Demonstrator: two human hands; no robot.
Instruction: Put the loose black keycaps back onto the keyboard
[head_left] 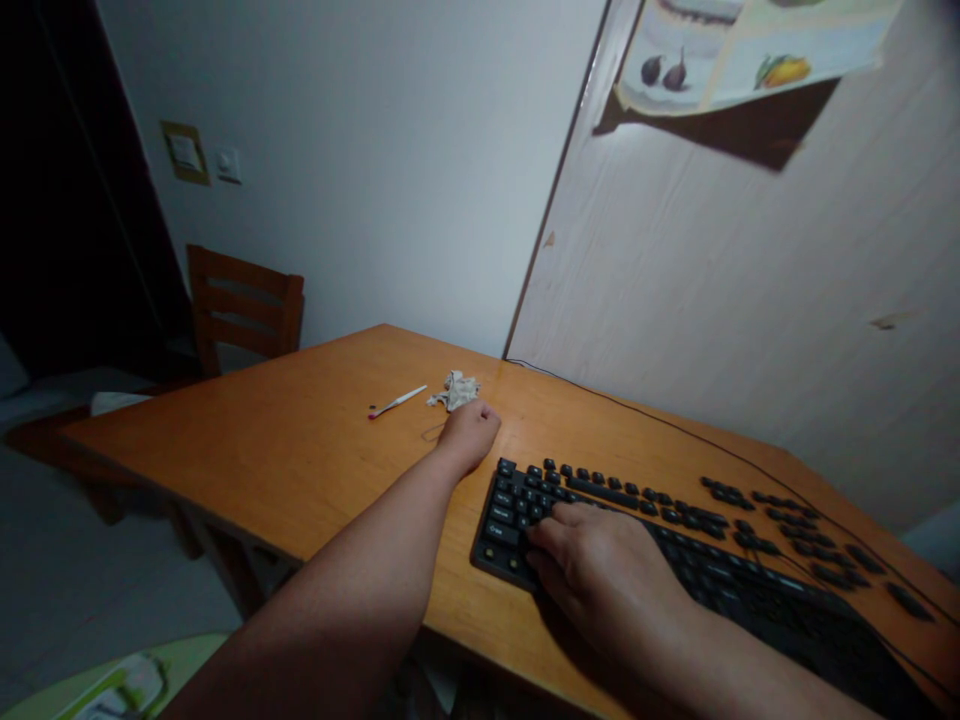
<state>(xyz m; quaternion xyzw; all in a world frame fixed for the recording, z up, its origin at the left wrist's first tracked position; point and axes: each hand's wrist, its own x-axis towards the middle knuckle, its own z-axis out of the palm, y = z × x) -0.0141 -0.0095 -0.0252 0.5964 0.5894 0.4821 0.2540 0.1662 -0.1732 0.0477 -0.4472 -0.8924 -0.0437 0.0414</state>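
Observation:
A black keyboard [504, 534] lies at an angle on the table, with keycaps on its left part and bare switches at its lower left corner. My right hand [600, 560] is over the keyboard's left side, fingertips pressed together at the keys; whatever they pinch is hidden. Beyond the keyboard's upper left corner, my left hand [470, 436] is closed in a fist near the tabletop, and its contents cannot be seen. Right behind that fist is a crumpled greyish cloth or tissue [456, 388]. A white toothbrush [400, 401] with a dark pinkish head lies to its left.
Loose black keycaps [799, 530] lie in rows behind the keyboard. A thin black cable [637, 408] runs along the wall side of the wooden table [285, 440]. A wooden chair [244, 305] stands at the far left; a green round surface [180, 655] is at lower left.

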